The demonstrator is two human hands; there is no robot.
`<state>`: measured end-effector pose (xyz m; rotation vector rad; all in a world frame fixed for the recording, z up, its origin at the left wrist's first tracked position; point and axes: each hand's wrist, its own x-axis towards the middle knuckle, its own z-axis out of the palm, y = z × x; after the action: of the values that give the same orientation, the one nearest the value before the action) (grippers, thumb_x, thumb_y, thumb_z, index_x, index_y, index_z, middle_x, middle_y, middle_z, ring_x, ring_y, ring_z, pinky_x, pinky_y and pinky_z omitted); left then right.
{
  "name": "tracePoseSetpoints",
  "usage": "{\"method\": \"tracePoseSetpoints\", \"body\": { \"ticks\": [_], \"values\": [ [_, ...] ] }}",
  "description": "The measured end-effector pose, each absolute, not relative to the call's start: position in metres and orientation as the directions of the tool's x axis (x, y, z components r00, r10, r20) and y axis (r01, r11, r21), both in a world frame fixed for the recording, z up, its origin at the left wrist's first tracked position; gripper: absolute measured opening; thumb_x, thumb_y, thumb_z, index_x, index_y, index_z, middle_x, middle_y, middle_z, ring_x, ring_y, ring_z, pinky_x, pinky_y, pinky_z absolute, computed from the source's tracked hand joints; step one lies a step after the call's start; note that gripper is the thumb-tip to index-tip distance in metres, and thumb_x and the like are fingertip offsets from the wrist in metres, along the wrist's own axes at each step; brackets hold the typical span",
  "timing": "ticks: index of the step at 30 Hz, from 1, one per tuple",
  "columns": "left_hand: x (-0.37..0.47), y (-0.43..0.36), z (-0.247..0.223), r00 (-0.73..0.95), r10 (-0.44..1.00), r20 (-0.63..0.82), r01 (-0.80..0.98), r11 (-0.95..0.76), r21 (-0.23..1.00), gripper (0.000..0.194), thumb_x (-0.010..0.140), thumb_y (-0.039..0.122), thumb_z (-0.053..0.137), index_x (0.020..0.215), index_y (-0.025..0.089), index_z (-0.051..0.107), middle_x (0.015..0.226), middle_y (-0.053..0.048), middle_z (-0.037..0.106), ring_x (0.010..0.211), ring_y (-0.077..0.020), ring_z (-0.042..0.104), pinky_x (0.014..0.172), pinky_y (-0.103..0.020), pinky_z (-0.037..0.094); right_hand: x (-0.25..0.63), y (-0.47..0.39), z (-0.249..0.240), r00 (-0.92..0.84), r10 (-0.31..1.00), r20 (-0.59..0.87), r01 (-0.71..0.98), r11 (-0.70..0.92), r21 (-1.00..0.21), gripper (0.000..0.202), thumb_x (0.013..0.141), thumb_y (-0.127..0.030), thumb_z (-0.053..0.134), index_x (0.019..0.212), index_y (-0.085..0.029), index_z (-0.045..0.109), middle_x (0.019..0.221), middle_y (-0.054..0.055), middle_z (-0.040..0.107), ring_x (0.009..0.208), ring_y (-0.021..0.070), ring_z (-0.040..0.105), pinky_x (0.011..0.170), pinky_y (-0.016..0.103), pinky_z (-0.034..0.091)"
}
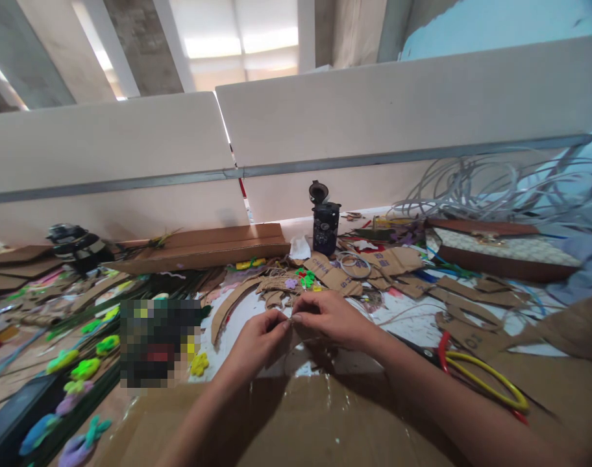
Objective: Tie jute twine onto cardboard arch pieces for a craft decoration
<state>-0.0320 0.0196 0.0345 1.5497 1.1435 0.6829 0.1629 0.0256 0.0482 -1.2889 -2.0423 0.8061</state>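
Observation:
My left hand (261, 337) and my right hand (331, 316) meet at the middle of the worktop, thumbs and fingers of both pinched together at the tips. Whatever lies in the pinch is too small to make out. Beneath my forearms is a brown cardboard sheet (306, 425) with shiny tape on it. Just beyond my fingers sit a green and red fuzzy piece (306, 279) and a small lilac flower (291, 283). A curved cardboard strip (226, 312) and a yellow fuzzy flower (199, 364) lie left of my left hand.
Scissors with red and yellow handles (485, 376) lie beside my right forearm. A black bottle (325, 227) stands with its lid up. Cardboard scraps (339, 272), a patterned handbag (505, 250) and coiled white tubing (491, 185) crowd the right. Colourful fuzzy flowers (86, 369) lie left; a white partition (374, 117) rises behind.

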Motion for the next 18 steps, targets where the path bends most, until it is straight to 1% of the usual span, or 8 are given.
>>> {"method": "tracePoseSetpoints", "body": {
  "ticks": [2, 5, 7, 10, 13, 16, 18],
  "values": [
    [-0.031, 0.0199, 0.0344, 0.369, 0.922, -0.119, 0.336, -0.012, 0.942, 0.028, 0.077, 0.047, 0.058, 0.073, 0.02, 0.056, 0.056, 0.006, 0.044, 0.048, -0.0106, 0.038, 0.046, -0.023, 0.027, 0.1628, 0.0261, 0.0474, -0.353, 0.924, 0.145, 0.583, 0.338, -0.739, 0.009, 0.084, -0.016, 0.066, 0.087, -0.019, 0.074, 0.083, 0.001, 0.074, 0.077, 0.0167, 0.064, 0.067, 0.025, 0.044],
    [-0.0308, 0.0201, 0.0351, 0.363, 0.926, -0.103, 0.367, -0.041, 0.93, 0.026, 0.077, 0.045, 0.055, 0.071, 0.02, 0.055, 0.057, 0.006, 0.044, 0.05, -0.0112, 0.038, 0.048, -0.023, 0.027, 0.1624, 0.0259, 0.0467, -0.356, 0.92, 0.167, 0.595, 0.361, -0.718, 0.008, 0.084, -0.015, 0.067, 0.084, -0.019, 0.074, 0.08, 0.0, 0.072, 0.074, 0.016, 0.063, 0.067, 0.025, 0.043],
    [-0.0313, 0.0201, 0.036, 0.386, 0.917, -0.104, 0.368, -0.049, 0.928, 0.026, 0.079, 0.045, 0.055, 0.073, 0.02, 0.056, 0.059, 0.005, 0.046, 0.052, -0.0118, 0.039, 0.049, -0.024, 0.029, 0.1619, 0.0253, 0.0468, -0.36, 0.916, 0.18, 0.589, 0.372, -0.717, 0.007, 0.084, -0.016, 0.067, 0.084, -0.019, 0.074, 0.078, 0.0, 0.072, 0.073, 0.0156, 0.062, 0.066, 0.025, 0.042],
    [-0.0319, 0.0198, 0.037, 0.419, 0.905, -0.079, 0.362, -0.087, 0.928, 0.028, 0.08, 0.045, 0.056, 0.075, 0.018, 0.059, 0.064, 0.003, 0.049, 0.057, -0.0129, 0.042, 0.052, -0.024, 0.032, 0.1616, 0.025, 0.0468, -0.361, 0.919, 0.161, 0.579, 0.356, -0.733, 0.008, 0.084, -0.014, 0.067, 0.083, -0.019, 0.074, 0.077, 0.0, 0.072, 0.072, 0.0154, 0.063, 0.065, 0.024, 0.042],
    [-0.0322, 0.0197, 0.0364, 0.403, 0.913, -0.066, 0.373, -0.097, 0.923, 0.028, 0.081, 0.046, 0.057, 0.074, 0.019, 0.059, 0.063, 0.003, 0.049, 0.056, -0.0126, 0.041, 0.051, -0.024, 0.03, 0.1631, 0.026, 0.0469, -0.358, 0.916, 0.178, 0.557, 0.363, -0.747, 0.011, 0.085, -0.015, 0.066, 0.089, -0.02, 0.075, 0.085, 0.001, 0.074, 0.078, 0.0166, 0.065, 0.07, 0.026, 0.044],
    [-0.0331, 0.0202, 0.0361, 0.366, 0.926, -0.091, 0.374, -0.057, 0.926, 0.027, 0.082, 0.045, 0.056, 0.07, 0.021, 0.053, 0.058, 0.005, 0.047, 0.049, -0.0111, 0.037, 0.047, -0.023, 0.027, 0.1661, 0.027, 0.0482, -0.337, 0.911, 0.237, 0.547, 0.394, -0.739, 0.015, 0.085, -0.016, 0.066, 0.097, -0.021, 0.074, 0.093, 0.002, 0.075, 0.085, 0.018, 0.065, 0.075, 0.028, 0.046],
    [-0.0338, 0.0208, 0.0368, 0.346, 0.932, -0.109, 0.361, -0.025, 0.932, 0.028, 0.082, 0.045, 0.054, 0.069, 0.022, 0.05, 0.056, 0.005, 0.047, 0.045, -0.0101, 0.035, 0.045, -0.023, 0.025, 0.1675, 0.0268, 0.0496, -0.335, 0.905, 0.263, 0.562, 0.416, -0.715, 0.016, 0.083, -0.014, 0.068, 0.097, -0.019, 0.073, 0.093, 0.003, 0.074, 0.085, 0.0182, 0.065, 0.075, 0.028, 0.046]
  ]
}}
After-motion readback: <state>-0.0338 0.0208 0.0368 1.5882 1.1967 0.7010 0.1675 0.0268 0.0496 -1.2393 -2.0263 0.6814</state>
